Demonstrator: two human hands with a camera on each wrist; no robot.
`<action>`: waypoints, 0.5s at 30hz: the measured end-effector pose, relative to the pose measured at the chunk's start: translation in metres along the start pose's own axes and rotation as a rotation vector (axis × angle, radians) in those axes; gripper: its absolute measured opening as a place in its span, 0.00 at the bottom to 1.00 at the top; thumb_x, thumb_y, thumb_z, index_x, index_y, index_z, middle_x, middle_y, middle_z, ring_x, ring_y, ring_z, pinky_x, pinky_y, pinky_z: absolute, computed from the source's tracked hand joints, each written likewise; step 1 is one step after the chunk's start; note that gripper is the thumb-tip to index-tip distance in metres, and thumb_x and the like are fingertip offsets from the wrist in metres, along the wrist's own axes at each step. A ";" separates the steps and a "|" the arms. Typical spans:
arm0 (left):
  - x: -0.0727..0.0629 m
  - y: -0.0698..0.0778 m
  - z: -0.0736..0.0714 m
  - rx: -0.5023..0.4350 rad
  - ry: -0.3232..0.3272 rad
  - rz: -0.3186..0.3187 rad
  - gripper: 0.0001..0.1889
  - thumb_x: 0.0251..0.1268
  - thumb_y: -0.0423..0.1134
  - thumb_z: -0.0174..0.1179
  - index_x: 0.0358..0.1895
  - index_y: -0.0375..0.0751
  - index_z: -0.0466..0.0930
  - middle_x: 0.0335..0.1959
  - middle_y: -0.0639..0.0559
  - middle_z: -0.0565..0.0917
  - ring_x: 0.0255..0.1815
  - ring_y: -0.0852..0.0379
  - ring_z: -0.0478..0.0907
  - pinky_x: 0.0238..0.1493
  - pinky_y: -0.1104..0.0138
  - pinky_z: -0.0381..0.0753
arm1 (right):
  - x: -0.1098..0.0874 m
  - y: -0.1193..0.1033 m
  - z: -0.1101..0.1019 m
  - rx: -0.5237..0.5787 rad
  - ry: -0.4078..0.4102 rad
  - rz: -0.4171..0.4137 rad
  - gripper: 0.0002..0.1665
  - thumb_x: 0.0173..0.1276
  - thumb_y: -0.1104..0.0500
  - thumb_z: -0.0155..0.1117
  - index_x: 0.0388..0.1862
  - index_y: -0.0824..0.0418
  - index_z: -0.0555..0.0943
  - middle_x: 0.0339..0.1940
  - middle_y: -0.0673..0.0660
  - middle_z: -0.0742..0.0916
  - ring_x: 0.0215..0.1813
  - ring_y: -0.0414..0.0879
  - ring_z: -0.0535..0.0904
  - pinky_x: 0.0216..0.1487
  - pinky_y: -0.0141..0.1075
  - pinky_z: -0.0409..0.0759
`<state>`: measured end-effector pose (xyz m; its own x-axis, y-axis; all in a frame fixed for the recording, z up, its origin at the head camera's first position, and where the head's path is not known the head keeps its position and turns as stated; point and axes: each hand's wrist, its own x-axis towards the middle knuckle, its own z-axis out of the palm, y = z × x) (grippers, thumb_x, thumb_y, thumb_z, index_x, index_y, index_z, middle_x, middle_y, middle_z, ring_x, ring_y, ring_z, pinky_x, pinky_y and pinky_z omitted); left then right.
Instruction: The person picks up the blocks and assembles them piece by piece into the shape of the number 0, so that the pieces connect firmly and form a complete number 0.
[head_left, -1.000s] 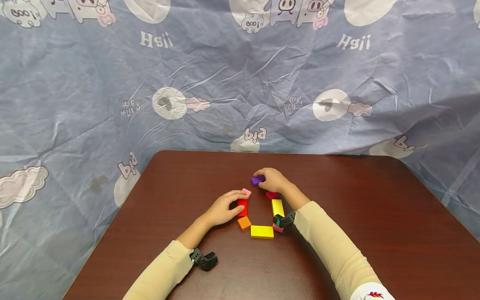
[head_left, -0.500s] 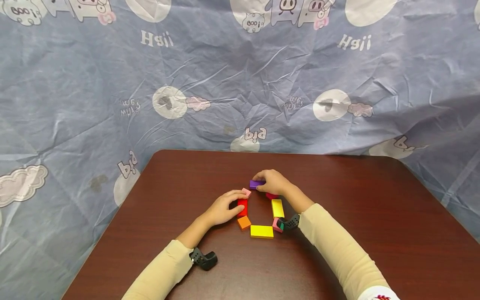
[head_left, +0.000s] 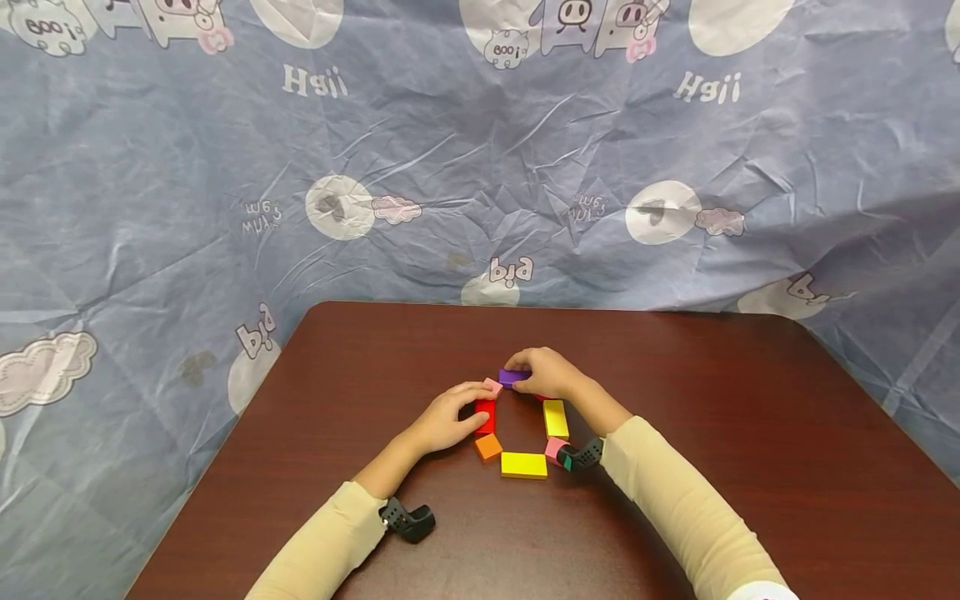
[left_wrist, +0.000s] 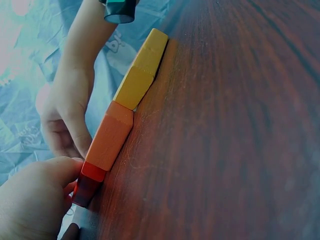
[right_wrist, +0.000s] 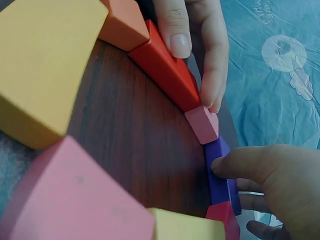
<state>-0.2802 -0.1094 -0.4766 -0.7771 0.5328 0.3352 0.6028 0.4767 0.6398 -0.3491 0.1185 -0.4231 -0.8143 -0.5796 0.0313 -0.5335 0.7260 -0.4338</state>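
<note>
A ring of coloured blocks lies on the table. My right hand (head_left: 551, 373) pinches a purple block (right_wrist: 217, 181) at the far side, thumb on its inner face and fingers behind. The purple block sits between a small pink block (right_wrist: 202, 124) and a crimson block (right_wrist: 225, 219), partly covered by the hand in the head view. My left hand (head_left: 447, 418) rests at the ring's left side. Its thumb touches the long red block (head_left: 486, 415), and a fingertip reaches the small pink block. An orange block (head_left: 488, 447) follows nearer me.
A yellow block (head_left: 523, 465) forms the near side, another yellow block (head_left: 556, 419) the right side. A pink block (head_left: 555, 448) sits at the near right corner, partly under the right wrist's black camera (head_left: 585, 454). Behind the brown table (head_left: 750, 433) hangs a blue printed cloth (head_left: 465, 150).
My right hand has brought the purple block toward me and turned it more level, closer to the small pink and crimson blocks. The left hand has stayed in place.
</note>
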 end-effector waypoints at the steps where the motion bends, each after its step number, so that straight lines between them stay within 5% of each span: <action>1: 0.000 0.000 0.000 -0.002 -0.001 0.003 0.19 0.68 0.38 0.60 0.60 0.38 0.78 0.62 0.47 0.76 0.68 0.50 0.67 0.67 0.55 0.64 | -0.001 0.001 0.000 0.001 0.002 0.000 0.19 0.59 0.60 0.72 0.49 0.63 0.85 0.43 0.56 0.87 0.47 0.52 0.82 0.55 0.46 0.77; 9: 0.001 -0.001 0.001 -0.013 -0.008 0.003 0.20 0.68 0.38 0.60 0.61 0.37 0.78 0.62 0.47 0.76 0.68 0.50 0.67 0.68 0.54 0.63 | -0.009 0.009 -0.003 0.042 0.087 -0.030 0.20 0.63 0.57 0.68 0.52 0.64 0.83 0.50 0.59 0.85 0.54 0.55 0.79 0.60 0.50 0.73; 15: -0.001 -0.002 -0.003 -0.053 0.031 -0.040 0.20 0.67 0.39 0.61 0.61 0.40 0.78 0.63 0.48 0.76 0.69 0.50 0.67 0.68 0.53 0.63 | -0.029 0.015 -0.024 0.140 0.217 -0.032 0.21 0.66 0.54 0.65 0.55 0.65 0.82 0.53 0.60 0.84 0.58 0.57 0.77 0.61 0.53 0.71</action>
<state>-0.2809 -0.1132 -0.4764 -0.8059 0.4919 0.3293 0.5615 0.4591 0.6884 -0.3387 0.1547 -0.4092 -0.8357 -0.4973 0.2332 -0.5352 0.6417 -0.5493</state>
